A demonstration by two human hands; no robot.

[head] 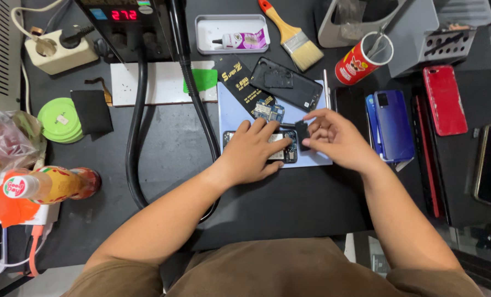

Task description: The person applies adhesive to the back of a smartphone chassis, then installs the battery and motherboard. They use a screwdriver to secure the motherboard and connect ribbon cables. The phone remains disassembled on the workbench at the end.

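From the head camera, the opened phone lies flat on a pale blue work mat in the middle of the dark bench, mostly covered by the left hand, which rests palm down on it with fingers spread and pressing. Just to its right, the right hand pinches a small black part between thumb and fingertips, at the phone's right end.

The phone looks light, thin and stiff, but with its back off it is probably fragile: the exposed blue board and metal shields would be best left untouched, and the safer hold seems to be by the frame edges. The black part looks tiny and light, likely easy to drop, so a fingertip pinch suits it.

On the far side of the mat lie a loose blue circuit board and a black back cover. To the right sits a blue phone and a red phone; far off, a paintbrush.
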